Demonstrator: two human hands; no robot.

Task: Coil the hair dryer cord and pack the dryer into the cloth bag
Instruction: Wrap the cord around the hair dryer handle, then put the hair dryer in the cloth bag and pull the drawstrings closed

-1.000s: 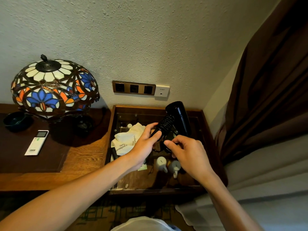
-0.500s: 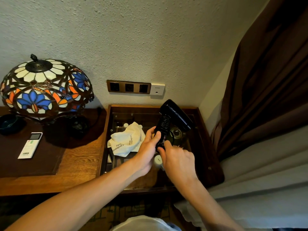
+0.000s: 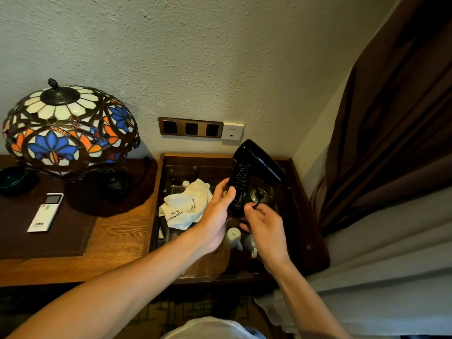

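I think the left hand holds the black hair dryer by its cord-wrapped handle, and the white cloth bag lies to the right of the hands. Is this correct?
Not quite. The head view shows the white cloth bag lying to the left of the hands, not the right. The left hand does hold the black hair dryer by its cord-wrapped handle.

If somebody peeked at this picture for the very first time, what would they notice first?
Probably the big stained-glass lamp with blue and orange flowers, glowing on the wooden desk at the left. Next, in the middle, the black hair dryer held up over a glass-topped side table, the left hand gripping its cord-wrapped handle and the right hand pinching the cord. A crumpled white cloth bag lies just left of them.
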